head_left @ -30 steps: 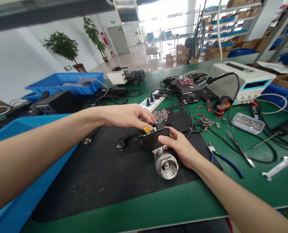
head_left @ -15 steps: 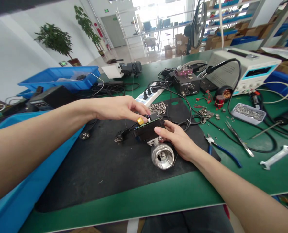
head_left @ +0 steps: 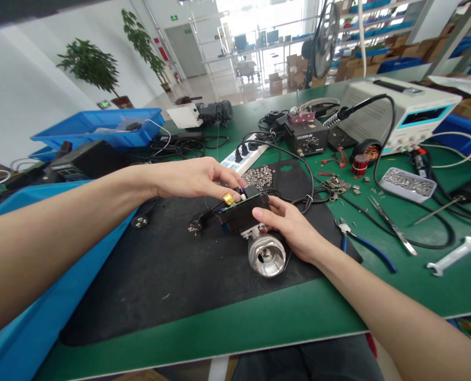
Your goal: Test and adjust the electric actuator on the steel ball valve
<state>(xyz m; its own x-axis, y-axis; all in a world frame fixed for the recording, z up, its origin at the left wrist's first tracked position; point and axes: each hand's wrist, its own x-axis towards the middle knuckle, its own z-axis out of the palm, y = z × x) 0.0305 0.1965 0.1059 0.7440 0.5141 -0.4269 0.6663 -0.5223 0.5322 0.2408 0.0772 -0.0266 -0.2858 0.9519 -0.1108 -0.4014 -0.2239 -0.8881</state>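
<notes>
A motorized ball valve (head_left: 243, 211), with a black actuator box on top and a steel body (head_left: 266, 256) below, stands tilted on the black mat (head_left: 148, 286). The actuator's cover is off, and a green circuit board edge shows along its top. My right hand (head_left: 293, 225) is closed around the box's right side, thumb on the near face. Over the top, my left hand (head_left: 204, 180) has its thumb beside a yellow-wrapped part (head_left: 228, 199) and its fingers bent down to the board. What those fingertips pinch is hidden. A black power plug (head_left: 196, 225) lies left of the valve.
Small metal nuts (head_left: 261, 177) lie loose behind the valve, near a white power strip (head_left: 241, 159). To the right are blue-handled cutters (head_left: 364, 243), tweezers (head_left: 394, 225), a wrench (head_left: 453, 256) and a screw tray (head_left: 408, 184). A soldering station (head_left: 307, 140) and power supply (head_left: 402, 114) stand behind.
Both hands and the valve stay practically where they were. The view has shifted very slightly.
</notes>
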